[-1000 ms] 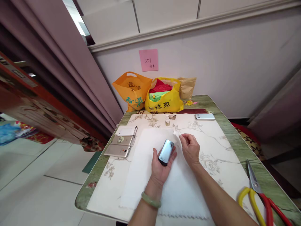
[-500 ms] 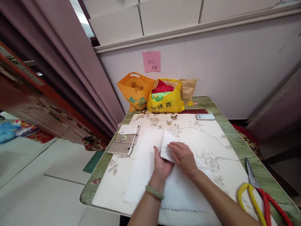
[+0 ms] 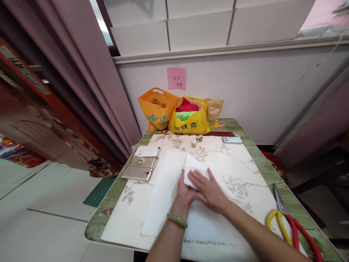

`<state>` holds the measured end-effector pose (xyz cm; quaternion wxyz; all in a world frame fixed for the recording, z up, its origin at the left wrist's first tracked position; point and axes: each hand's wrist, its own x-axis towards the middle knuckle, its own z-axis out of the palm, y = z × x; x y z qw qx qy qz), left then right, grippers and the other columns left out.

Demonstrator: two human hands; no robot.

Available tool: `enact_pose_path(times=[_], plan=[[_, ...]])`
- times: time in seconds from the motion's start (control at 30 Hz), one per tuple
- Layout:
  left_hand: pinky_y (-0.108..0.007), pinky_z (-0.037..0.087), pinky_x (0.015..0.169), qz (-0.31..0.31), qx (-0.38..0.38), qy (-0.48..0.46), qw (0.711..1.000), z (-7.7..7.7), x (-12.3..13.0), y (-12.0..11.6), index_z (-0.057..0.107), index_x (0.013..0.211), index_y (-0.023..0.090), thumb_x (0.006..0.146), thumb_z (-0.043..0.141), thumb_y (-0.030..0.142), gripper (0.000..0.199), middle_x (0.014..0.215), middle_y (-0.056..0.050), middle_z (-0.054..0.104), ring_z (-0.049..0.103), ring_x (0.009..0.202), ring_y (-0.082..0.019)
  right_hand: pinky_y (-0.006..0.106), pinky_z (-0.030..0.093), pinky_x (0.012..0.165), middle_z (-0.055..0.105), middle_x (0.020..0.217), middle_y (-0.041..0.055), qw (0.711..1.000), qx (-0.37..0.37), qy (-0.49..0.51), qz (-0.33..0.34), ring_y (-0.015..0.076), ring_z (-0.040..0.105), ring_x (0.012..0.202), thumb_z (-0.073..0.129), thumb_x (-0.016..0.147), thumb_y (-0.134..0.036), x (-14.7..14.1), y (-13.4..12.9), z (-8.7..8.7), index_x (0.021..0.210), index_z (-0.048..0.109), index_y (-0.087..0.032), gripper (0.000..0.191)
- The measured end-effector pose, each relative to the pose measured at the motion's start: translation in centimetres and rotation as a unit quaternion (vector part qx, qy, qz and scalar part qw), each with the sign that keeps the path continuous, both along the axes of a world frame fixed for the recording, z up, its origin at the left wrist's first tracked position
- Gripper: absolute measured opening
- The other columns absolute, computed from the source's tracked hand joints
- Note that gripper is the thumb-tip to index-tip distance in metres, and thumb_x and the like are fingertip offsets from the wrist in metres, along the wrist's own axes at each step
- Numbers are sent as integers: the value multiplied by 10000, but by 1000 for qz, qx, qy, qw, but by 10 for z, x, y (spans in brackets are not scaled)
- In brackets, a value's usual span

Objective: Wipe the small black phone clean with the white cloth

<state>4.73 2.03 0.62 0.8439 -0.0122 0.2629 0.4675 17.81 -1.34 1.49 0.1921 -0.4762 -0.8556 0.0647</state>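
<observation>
Held palm up, my left hand [image 3: 185, 191] supports a small folded white cloth [image 3: 192, 163] with a zigzag edge, its thumb along the cloth's left side. What lies between palm and cloth, if anything, is hidden. My right hand [image 3: 207, 189] rests flat on top of that cloth with fingers stretched out and the thumb apart. Beneath both hands a larger white cloth [image 3: 166, 203], also zigzag-edged, is spread over the flowered tablecloth [image 3: 122, 218].
Several phones lie about: three in a row, such as the gold phone [image 3: 136, 173], and a silver phone [image 3: 231, 140] back right. A small bottle [image 3: 193, 142] stands behind the hands. Scissors [image 3: 283, 209] lie at right. An orange bag [image 3: 158, 107] and yellow bag [image 3: 189, 120] stand behind.
My right hand has flattened onto the folded cloth, its fingers now straighter and reaching further over it. The view has tilted up and shifted slightly.
</observation>
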Motion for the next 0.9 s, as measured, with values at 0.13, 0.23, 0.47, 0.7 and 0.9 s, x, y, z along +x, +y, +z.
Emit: enact_pose_path(times=[0.13, 0.23, 0.47, 0.7, 0.9], plan=[[-329, 538, 813, 13, -17, -2, 1000, 1, 1, 2, 670, 999, 103, 892, 534, 333, 288, 914, -113, 721, 686, 860, -213, 623, 48, 1136, 294, 1539, 99, 999, 9, 9, -39, 288, 249, 1428, 383, 960, -509, -1, 4, 2, 1532, 132, -252, 676], [-320, 544, 795, 15, -20, -6, 1000, 2, 2, 4, 670, 970, 109, 915, 482, 295, 270, 877, -105, 720, 689, 834, -204, 580, 75, 1155, 332, 1527, 70, 1000, -1, 12, 23, 264, 271, 1421, 416, 949, -518, -1, 10, 0, 1518, 204, -288, 650], [-392, 521, 901, 31, 57, -4, 998, 10, 7, 3, 620, 1148, 82, 867, 568, 259, 336, 984, -131, 721, 683, 911, -226, 435, 439, 988, 606, 1293, 97, 963, -3, 191, -190, 243, 575, 1166, 445, 938, -406, 19, 38, -7, 1188, 638, -223, 366], [-416, 522, 894, -26, 133, 23, 991, 12, 0, -5, 572, 1225, 75, 837, 637, 280, 443, 1103, -201, 674, 682, 929, -245, 247, 459, 586, 638, 670, 6, 816, -41, 456, -352, 157, 577, 632, 587, 788, -546, 46, 46, 3, 770, 694, -164, 397], [-192, 528, 726, 17, 180, 133, 974, 8, 8, -7, 660, 1041, 100, 711, 772, 143, 351, 876, -54, 681, 638, 716, -87, 193, 329, 433, 449, 543, -78, 672, -107, 633, -368, 71, 363, 462, 733, 616, -557, 54, 57, 26, 823, 657, -155, 459]])
